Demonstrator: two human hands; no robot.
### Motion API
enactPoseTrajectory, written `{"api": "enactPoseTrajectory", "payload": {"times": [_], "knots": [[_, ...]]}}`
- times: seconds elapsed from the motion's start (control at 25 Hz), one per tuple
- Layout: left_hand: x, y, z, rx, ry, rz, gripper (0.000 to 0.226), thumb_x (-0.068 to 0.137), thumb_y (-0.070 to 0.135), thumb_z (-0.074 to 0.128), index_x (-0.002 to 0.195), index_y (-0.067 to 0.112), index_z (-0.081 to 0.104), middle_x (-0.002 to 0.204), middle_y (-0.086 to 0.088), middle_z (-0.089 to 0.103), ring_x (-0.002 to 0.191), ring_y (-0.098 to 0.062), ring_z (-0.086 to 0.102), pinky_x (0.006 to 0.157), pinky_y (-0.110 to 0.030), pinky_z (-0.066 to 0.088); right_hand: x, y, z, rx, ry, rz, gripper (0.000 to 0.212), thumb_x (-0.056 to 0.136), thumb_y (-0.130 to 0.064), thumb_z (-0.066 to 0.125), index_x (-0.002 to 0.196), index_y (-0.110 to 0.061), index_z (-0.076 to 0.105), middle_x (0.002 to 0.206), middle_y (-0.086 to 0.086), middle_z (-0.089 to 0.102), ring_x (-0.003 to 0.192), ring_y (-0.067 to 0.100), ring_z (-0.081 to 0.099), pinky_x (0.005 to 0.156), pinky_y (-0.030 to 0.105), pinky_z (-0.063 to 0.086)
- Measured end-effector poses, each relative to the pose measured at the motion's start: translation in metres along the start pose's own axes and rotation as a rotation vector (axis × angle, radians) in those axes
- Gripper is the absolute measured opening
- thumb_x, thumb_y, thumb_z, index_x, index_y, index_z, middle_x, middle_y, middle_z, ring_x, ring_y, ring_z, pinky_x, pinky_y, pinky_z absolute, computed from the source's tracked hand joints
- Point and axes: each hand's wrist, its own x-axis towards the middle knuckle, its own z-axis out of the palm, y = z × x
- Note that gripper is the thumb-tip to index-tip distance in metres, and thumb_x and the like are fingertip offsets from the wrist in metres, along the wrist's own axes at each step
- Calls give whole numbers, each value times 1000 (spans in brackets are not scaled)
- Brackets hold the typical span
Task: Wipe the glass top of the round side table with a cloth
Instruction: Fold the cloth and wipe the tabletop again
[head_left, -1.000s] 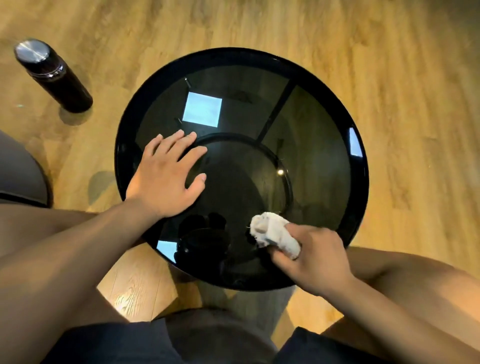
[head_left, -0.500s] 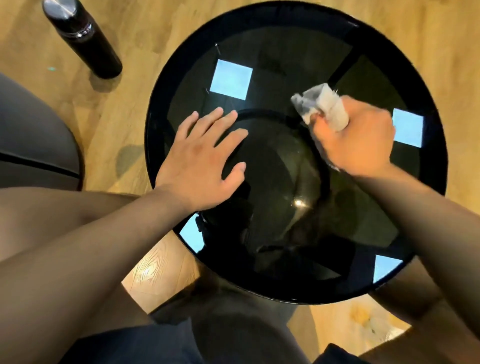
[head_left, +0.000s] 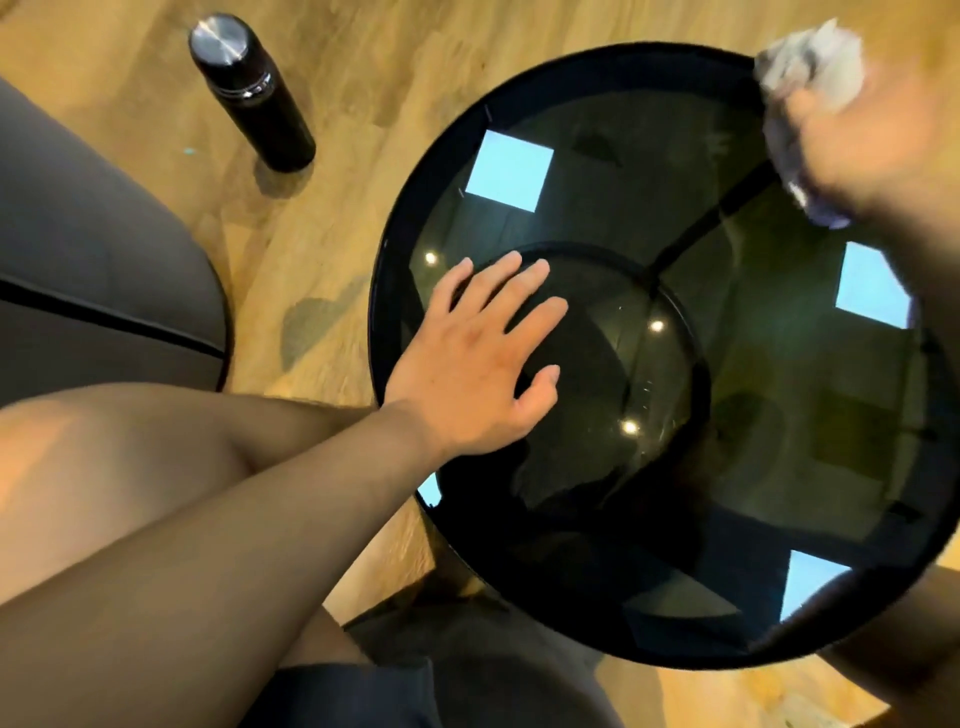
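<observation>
The round side table (head_left: 769, 395) has a dark smoked-glass top inside a black rim, with bright window reflections on it. My left hand (head_left: 472, 364) lies flat on the glass at the table's left side, fingers spread, holding nothing. My right hand (head_left: 872, 135), blurred by motion, is at the far right edge of the table and clutches a crumpled white cloth (head_left: 810, 67) against the rim. Part of the cloth hangs below the fist.
A black flask with a silver cap (head_left: 254, 93) stands on the wooden floor to the left of the table. A grey cushioned seat (head_left: 88, 265) fills the left edge. My bare knees and dark shorts are at the bottom.
My right hand has swept the cloth from the table's near edge across the middle to the far right rim. My left hand stays flat on the glass. The view has shifted left.
</observation>
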Motion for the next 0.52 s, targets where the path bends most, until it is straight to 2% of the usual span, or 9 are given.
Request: {"api": "enactPoseTrajectory", "payload": {"times": [0.04, 0.12, 0.2, 0.32, 0.4, 0.48, 0.52], "knots": [[0, 0, -1, -2, -4, -1, 58, 93, 52, 38, 144, 24, 44, 160, -6, 32, 151, -26, 22, 122, -52, 15, -4, 2, -9, 16, -13, 12, 92, 78, -87, 28, 112, -11, 68, 109, 24, 68, 106, 41, 63, 91, 53, 48], [-2, 1, -3, -5, -15, -4, 59, 93, 52, 36, 145, 25, 43, 161, -5, 31, 151, -25, 20, 122, -51, 13, -41, 3, -22, -25, -51, -49, 69, 80, -77, 39, 105, -18, 67, 97, 17, 72, 95, 41, 66, 82, 48, 52], [-2, 1, -6, -10, -13, -16, 60, 93, 53, 34, 146, 26, 41, 161, -4, 30, 151, -25, 19, 123, -50, 12, -103, 6, -18, -93, -144, -152, 50, 83, -66, 45, 94, -22, 64, 86, 8, 72, 84, 39, 67, 72, 40, 50], [-1, 3, -7, -12, -13, -20, 60, 93, 53, 34, 146, 26, 41, 161, -3, 30, 151, -23, 18, 123, -49, 11, -226, -7, -30, 3, -225, -297, 32, 79, -54, 56, 80, -23, 63, 71, 3, 65, 65, 33, 66, 52, 36, 48], [-1, 4, -5, -16, -12, -30, 59, 93, 53, 34, 144, 26, 41, 161, -2, 30, 151, -22, 19, 124, -48, 11, -289, -1, -40, 64, -309, -351, 27, 69, -49, 62, 73, -23, 58, 63, -1, 57, 54, 27, 61, 43, 33, 42], [-1, 4, -3, -14, 1, -37, 57, 93, 53, 35, 143, 27, 42, 160, -2, 32, 151, -23, 20, 124, -48, 12, -317, 3, -43, 72, -421, -446, 28, 65, -49, 64, 72, -24, 52, 62, -3, 51, 50, 24, 56, 41, 29, 38], [-1, 4, -2, -11, 7, -35, 57, 93, 53, 35, 143, 27, 42, 160, -2, 32, 151, -23, 21, 124, -48, 12, -310, 3, -44, 58, -377, -516, 29, 66, -49, 64, 74, -25, 51, 62, -3, 50, 49, 25, 56, 40, 29, 39]]}}
